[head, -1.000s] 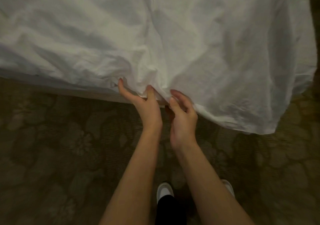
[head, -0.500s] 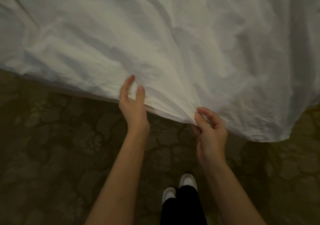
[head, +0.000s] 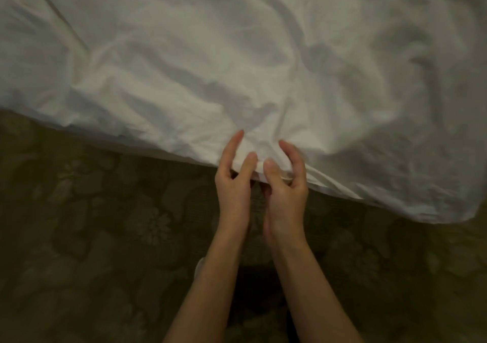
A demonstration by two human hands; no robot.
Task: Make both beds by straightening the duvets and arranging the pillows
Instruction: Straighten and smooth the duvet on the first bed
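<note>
- Duvet [head: 237, 65]: white and heavily creased. It fills the upper part of the view. Its near edge runs on a slant from mid-left down to a rounded corner at the lower right, and it hangs over the carpet.
- Left hand [head: 233, 181]: at the duvet's near edge, about mid-frame. The forefinger lies stretched out over the cloth, and the thumb presses on the hem beside it. A fold of the edge is pinched between them. The remaining fingers are tucked under the cloth and hidden.
- Right hand [head: 286, 187]: just beside the left hand, the two thumbs nearly touching. The fingers curl over the top of the hem and the thumb meets them from below. It grips the same bunched stretch of the duvet edge.
- Forearms: bare. They enter from the bottom centre and converge toward the edge.
- Carpet [head: 92, 237]: dark olive-brown with a faded floral pattern. It covers the lower half of the view.
- Shoe [head: 199, 265]: a small pale sliver beside the left forearm, mostly hidden.
</note>
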